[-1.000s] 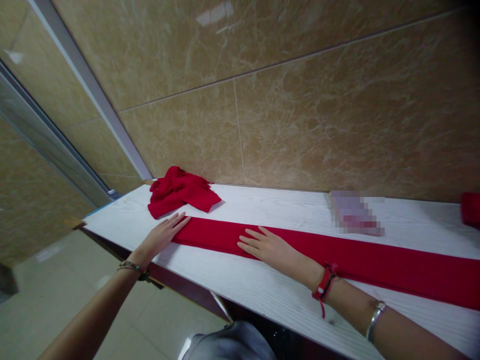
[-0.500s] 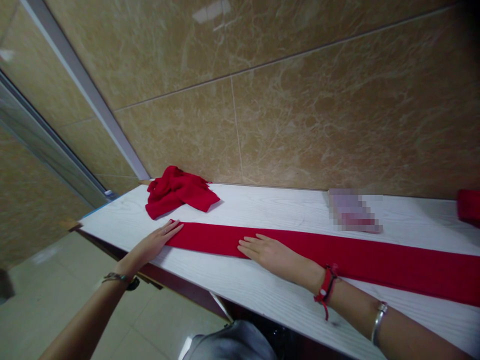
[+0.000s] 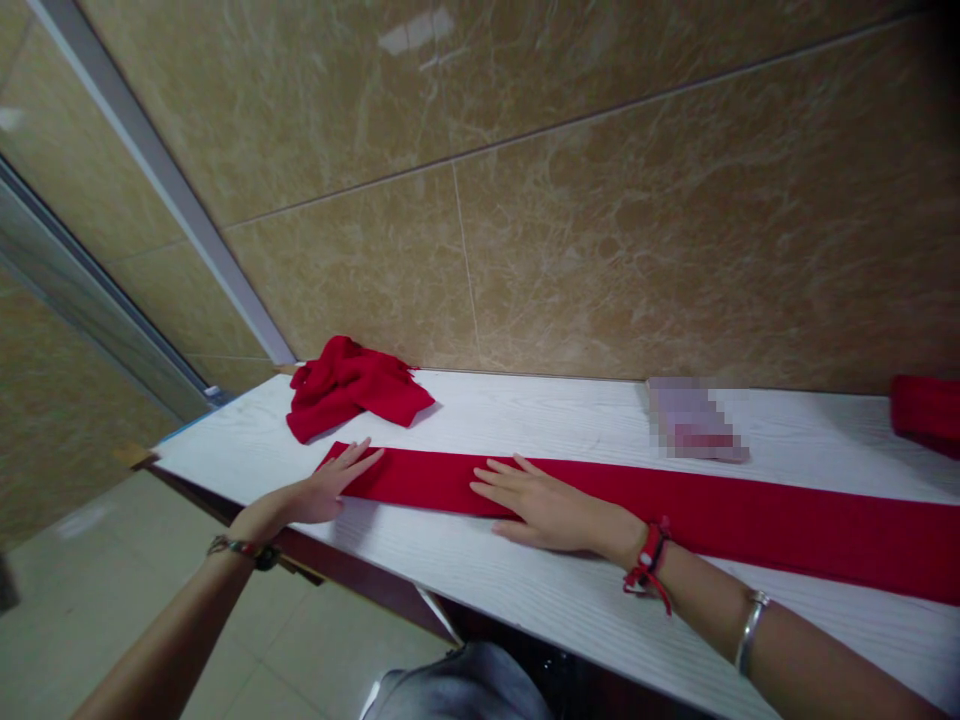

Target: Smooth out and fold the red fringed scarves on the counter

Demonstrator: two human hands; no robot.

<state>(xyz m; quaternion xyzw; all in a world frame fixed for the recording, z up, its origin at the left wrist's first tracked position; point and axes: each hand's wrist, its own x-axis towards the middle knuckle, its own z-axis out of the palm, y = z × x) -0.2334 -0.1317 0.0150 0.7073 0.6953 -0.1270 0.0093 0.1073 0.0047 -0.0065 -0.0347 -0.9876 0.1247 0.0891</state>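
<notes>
A long red cloth strip (image 3: 720, 515) lies folded flat along the white wood-grain table (image 3: 525, 590), running off to the right. My left hand (image 3: 326, 487) rests near the strip's left end, fingers stretched out and touching the cloth. My right hand (image 3: 536, 500) lies palm down on the strip's near edge further right, fingers spread. Both hands hold nothing. A red cord bracelet and a silver bangle sit on my right wrist, and a beaded band on my left.
A crumpled red cloth (image 3: 349, 385) lies at the table's far left by the tiled wall (image 3: 600, 220). A blurred pale object (image 3: 694, 432) sits behind the strip. Another red item (image 3: 926, 412) shows at the far right edge. Tiled floor lies below left.
My left hand has lifted a little and shifted right onto the strip's end. My right hand stays in about the same place on the strip.
</notes>
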